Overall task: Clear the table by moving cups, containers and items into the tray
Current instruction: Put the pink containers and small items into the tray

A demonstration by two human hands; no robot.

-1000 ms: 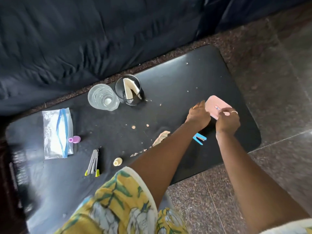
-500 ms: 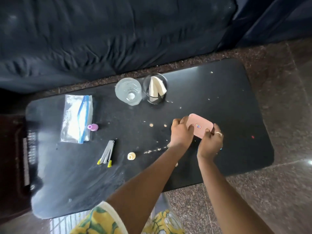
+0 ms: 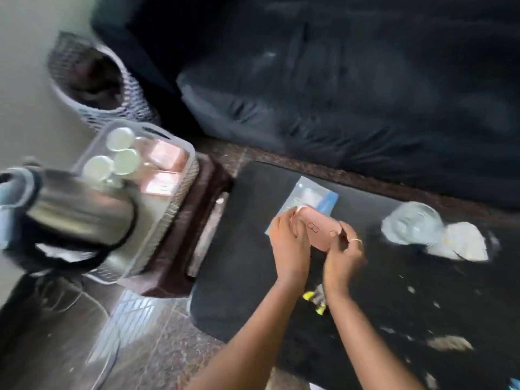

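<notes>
The pink case (image 3: 318,229) is grasped at both ends by the left grip (image 3: 289,243) and the right grip (image 3: 343,254), with fingers curled round it. It is held over the black counter (image 3: 247,277), partly covering a plastic bag (image 3: 315,197). The clear tray (image 3: 180,192) is located beside the counter's left end.
</notes>
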